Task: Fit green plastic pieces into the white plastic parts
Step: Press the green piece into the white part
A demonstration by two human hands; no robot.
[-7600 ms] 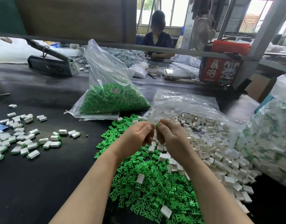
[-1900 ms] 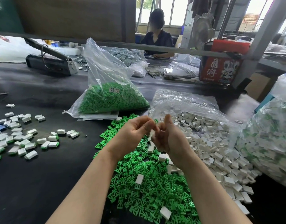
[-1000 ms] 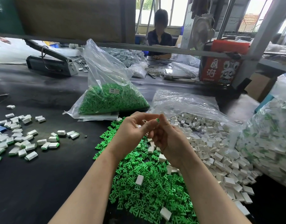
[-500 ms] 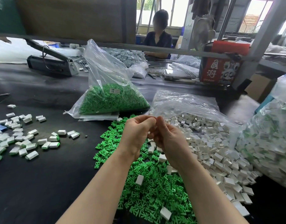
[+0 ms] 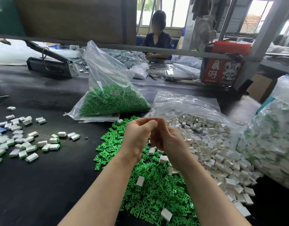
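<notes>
My left hand [image 5: 137, 137] and my right hand [image 5: 170, 141] are pressed together above the table, with curled fingers meeting at the tips. The small parts they pinch are hidden behind the fingers. Below them lies a heap of loose green plastic pieces [image 5: 150, 193] with a few white parts on top. To the right, white plastic parts [image 5: 210, 144] spill out of an open clear bag. Assembled white-and-green parts [image 5: 23, 144] lie scattered at the left of the black table.
A clear bag of green pieces [image 5: 114, 101] stands behind the heap. A large bag of assembled parts [image 5: 274, 141] fills the right edge. A grey sealing machine [image 5: 50, 66], a red box [image 5: 222, 70] and a seated person [image 5: 156, 39] are at the far side.
The hands have stayed together over the green heap, turning slightly. The green piece that showed at the fingertips a second ago is now covered by the fingers.
</notes>
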